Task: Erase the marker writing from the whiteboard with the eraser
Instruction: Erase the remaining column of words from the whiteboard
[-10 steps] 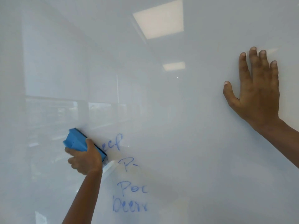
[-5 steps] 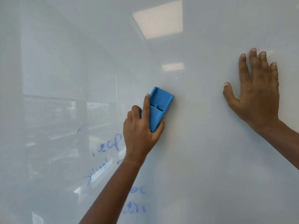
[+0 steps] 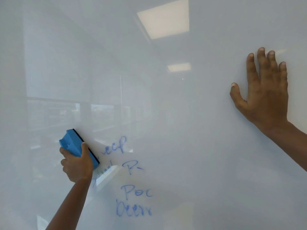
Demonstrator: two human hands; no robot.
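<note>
A glossy whiteboard (image 3: 182,146) fills the whole view. Blue marker writing (image 3: 132,193) remains in its lower middle, in several short lines, partly smeared at the left. My left hand (image 3: 76,165) grips a blue eraser (image 3: 75,145) with a black felt face, pressed on the board just left of the top line of writing. My right hand (image 3: 264,92) lies flat on the board at the right, fingers spread and pointing up, holding nothing.
The board reflects ceiling lights (image 3: 164,17) and windows (image 3: 69,117). No board edge, tray or other object is in view.
Half a second ago the eraser was up at the board's middle; my left hand has swept it down and left to the start of the writing. My right hand stayed put.
</note>
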